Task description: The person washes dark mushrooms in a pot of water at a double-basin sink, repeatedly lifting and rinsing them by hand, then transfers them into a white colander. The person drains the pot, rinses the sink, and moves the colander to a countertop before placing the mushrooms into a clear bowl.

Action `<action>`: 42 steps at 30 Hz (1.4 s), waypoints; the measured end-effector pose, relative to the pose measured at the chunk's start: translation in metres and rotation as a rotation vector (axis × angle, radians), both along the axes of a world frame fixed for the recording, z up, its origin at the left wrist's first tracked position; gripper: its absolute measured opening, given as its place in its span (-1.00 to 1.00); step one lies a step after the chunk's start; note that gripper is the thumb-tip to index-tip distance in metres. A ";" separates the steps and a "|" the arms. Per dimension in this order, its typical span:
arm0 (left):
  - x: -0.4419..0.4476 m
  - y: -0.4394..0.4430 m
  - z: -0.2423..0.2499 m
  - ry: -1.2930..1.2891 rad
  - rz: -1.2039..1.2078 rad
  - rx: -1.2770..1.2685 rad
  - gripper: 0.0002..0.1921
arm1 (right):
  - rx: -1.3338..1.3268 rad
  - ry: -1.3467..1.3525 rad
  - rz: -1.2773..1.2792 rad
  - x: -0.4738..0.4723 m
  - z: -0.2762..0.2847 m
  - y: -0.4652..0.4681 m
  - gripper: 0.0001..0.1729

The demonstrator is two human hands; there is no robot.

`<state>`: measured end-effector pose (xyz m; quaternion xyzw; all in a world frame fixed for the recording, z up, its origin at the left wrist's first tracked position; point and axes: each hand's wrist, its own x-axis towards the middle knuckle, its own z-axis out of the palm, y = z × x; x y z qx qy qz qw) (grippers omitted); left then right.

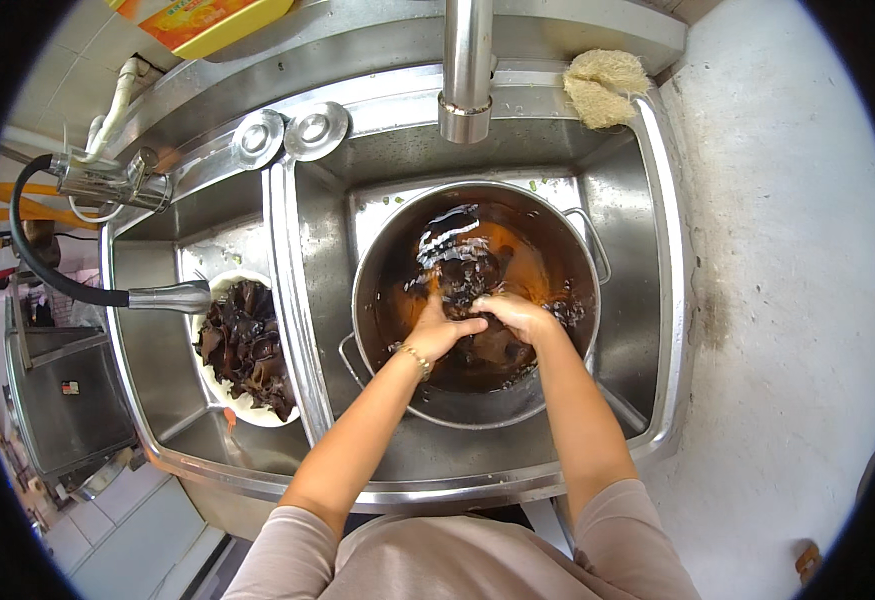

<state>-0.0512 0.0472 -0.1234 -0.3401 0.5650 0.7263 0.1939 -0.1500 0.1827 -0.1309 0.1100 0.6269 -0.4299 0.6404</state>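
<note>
My left hand (437, 331) and my right hand (518, 313) are partly sunk in brown water (531, 262) inside a large stainless steel pot (475, 412). Dark, soft-looking pieces (493, 349), apparently wood ear mushrooms, lie in the water between and beneath them. The left thumb points across toward the right hand. The water hides most of the fingers, so I cannot tell what either hand grips. To the left, a white bowl (238, 406) in the smaller basin holds a heap of dark wood ear mushrooms (250, 337).
The pot stands in the larger steel sink basin (621, 300), below a metal spout (466, 82). A hose sprayer (171, 297) hangs over the bowl. Two sink strainers (257, 140) (317, 132) and a fibrous loofah-like scrubber (604, 90) sit along the back ledge. A pale wall (782, 262) rises at right.
</note>
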 end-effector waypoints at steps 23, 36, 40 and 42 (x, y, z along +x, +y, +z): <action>0.039 -0.017 0.082 0.286 -0.209 -0.283 -0.07 | -0.116 0.638 0.055 0.043 0.102 -0.012 -0.79; 0.033 -0.020 0.097 0.482 -0.332 -0.507 -0.14 | -0.394 0.387 -0.101 0.046 0.089 -0.012 -0.53; 0.033 -0.028 0.087 0.527 -0.394 -0.330 -0.33 | -0.445 0.452 -0.065 0.046 0.098 -0.011 -0.53; 0.035 -0.031 0.083 0.435 -0.514 -0.326 -0.49 | -0.330 0.619 0.160 0.044 0.109 -0.009 -0.50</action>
